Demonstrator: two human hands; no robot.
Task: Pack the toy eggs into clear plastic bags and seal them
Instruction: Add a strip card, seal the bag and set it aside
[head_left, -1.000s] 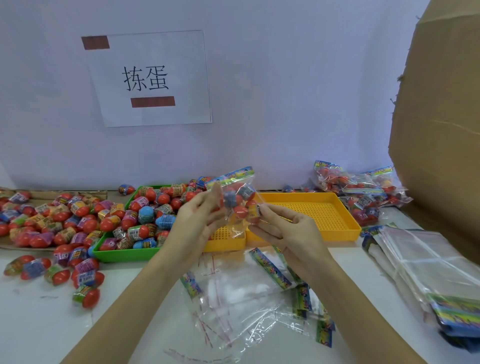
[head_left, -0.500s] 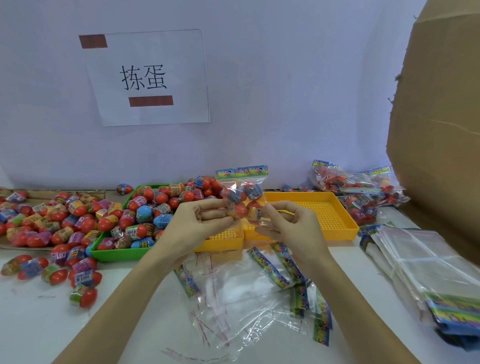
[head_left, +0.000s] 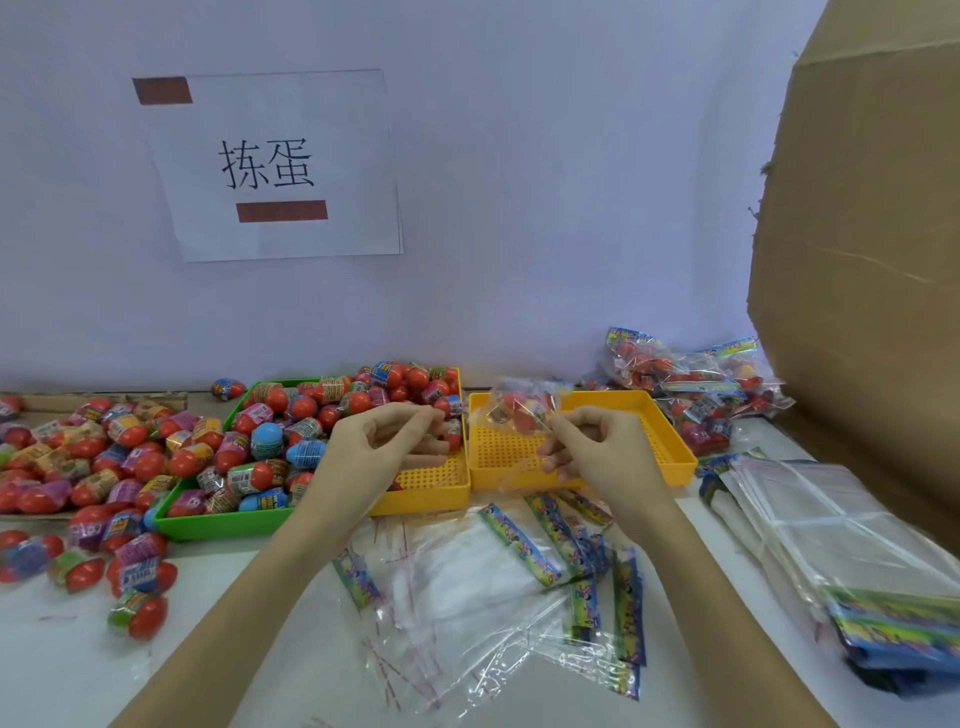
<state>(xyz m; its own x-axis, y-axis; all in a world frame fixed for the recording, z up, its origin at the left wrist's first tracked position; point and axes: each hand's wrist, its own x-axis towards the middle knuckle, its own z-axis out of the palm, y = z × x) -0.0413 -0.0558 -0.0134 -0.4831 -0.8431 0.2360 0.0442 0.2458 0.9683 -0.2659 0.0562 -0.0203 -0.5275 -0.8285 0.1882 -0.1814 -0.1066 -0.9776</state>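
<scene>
Above the yellow tray (head_left: 670, 441), the right hand (head_left: 597, 452) pinches the filled bag (head_left: 522, 408) of toy eggs; the left hand (head_left: 374, 447) pinches fingertips together, perhaps on a peeled strip. Sealing looks in hand; next, press the flap shut.

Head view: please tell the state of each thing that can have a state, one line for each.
left hand: fingers curled, seems to pinch a thin strip
right hand: pinches the filled bag
filled bag: holds eggs, seal cannot tell
green tray: full of eggs
yellow tray: mostly bare
packed bags: piled by the wall
</scene>
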